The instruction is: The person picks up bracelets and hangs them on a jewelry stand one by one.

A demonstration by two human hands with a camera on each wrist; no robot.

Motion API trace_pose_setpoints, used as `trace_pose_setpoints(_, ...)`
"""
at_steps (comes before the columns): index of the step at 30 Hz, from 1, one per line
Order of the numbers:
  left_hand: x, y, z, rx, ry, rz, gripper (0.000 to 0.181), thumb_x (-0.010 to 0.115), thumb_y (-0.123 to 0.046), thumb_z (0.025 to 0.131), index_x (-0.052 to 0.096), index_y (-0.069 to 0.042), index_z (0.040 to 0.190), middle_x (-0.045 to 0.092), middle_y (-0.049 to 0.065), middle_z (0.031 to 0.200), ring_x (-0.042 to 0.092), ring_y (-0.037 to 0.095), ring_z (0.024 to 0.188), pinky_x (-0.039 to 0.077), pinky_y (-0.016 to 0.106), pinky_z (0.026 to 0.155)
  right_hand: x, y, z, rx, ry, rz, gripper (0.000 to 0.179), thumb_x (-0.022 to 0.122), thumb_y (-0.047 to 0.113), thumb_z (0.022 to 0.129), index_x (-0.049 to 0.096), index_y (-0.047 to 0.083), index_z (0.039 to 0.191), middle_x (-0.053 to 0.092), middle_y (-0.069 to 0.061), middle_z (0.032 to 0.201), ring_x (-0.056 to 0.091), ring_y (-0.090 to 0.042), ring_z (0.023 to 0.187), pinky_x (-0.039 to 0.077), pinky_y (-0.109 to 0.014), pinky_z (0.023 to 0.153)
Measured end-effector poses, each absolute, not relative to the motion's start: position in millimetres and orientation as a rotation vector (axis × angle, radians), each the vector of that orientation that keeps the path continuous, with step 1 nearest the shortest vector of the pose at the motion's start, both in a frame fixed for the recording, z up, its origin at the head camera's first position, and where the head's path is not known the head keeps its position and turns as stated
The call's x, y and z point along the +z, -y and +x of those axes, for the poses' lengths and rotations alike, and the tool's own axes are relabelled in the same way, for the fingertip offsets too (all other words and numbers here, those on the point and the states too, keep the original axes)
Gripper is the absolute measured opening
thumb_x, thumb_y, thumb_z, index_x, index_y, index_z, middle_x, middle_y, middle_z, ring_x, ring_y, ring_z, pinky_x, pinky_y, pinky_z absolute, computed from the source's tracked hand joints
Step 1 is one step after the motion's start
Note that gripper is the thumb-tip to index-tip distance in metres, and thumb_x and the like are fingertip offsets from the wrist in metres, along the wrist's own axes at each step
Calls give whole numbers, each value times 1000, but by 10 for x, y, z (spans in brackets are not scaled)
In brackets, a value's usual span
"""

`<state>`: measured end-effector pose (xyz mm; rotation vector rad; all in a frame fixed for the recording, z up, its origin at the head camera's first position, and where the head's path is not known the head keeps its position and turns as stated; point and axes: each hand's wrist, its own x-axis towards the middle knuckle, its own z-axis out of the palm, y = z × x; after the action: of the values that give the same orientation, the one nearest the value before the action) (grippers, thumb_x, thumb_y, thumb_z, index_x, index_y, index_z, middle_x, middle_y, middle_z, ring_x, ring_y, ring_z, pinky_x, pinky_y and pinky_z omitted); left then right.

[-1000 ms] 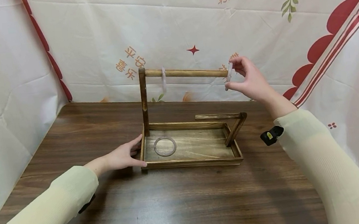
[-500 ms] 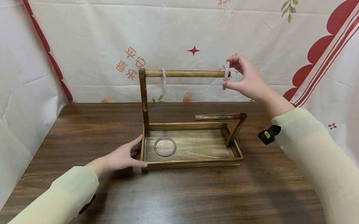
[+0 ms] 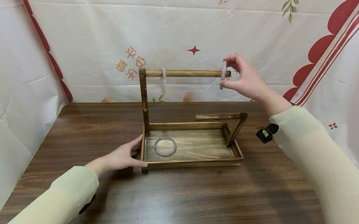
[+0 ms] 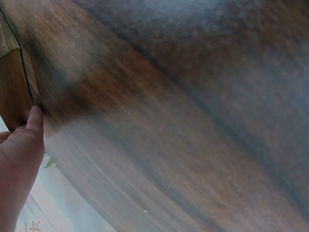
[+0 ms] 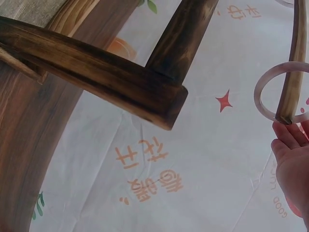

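Note:
A pale bangle [image 3: 223, 70] is pinched between the thumb and fingers of my right hand [image 3: 246, 79]. It encircles the upper wooden bar [image 3: 191, 73] just inside the bar's free right end; the right wrist view shows the bar passing through the bangle [image 5: 260, 92]. A second bangle [image 3: 163, 81] hangs on the same bar near the left post [image 3: 145, 101]. Inside the wooden tray [image 3: 192, 162] at the stand's base lies a third bangle [image 3: 165, 146], flat. My left hand [image 3: 121, 156] rests against the tray's left end, thumb at the front corner, fingers toward the back.
A shorter, lower wooden arm [image 3: 218, 116] reaches left from a slanted post [image 3: 236, 129] at the tray's right end. The stand is on a dark wood-grain table [image 3: 177, 205]. Behind it hangs a white printed cloth [image 3: 169, 27].
My right hand has moved left, bringing the bangle from the bar's tip onto the bar, so the bar's end now shows to its right. The left hand and the other bangles have stayed put.

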<state>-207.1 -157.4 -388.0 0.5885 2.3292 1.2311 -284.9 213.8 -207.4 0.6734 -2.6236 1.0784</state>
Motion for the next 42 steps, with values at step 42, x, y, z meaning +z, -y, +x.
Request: trace_pose_setpoints(42,-3862,1585,-2069,1224,-2308,532,104,72,-30,83,-3,-7,151,13,27,153,30,45,135,33,51,109,-2013,-1812,-2883,1061,2700,740,64,70,11,80,37,3,135,46,-12,134,44,-23,125,43,-41,98)
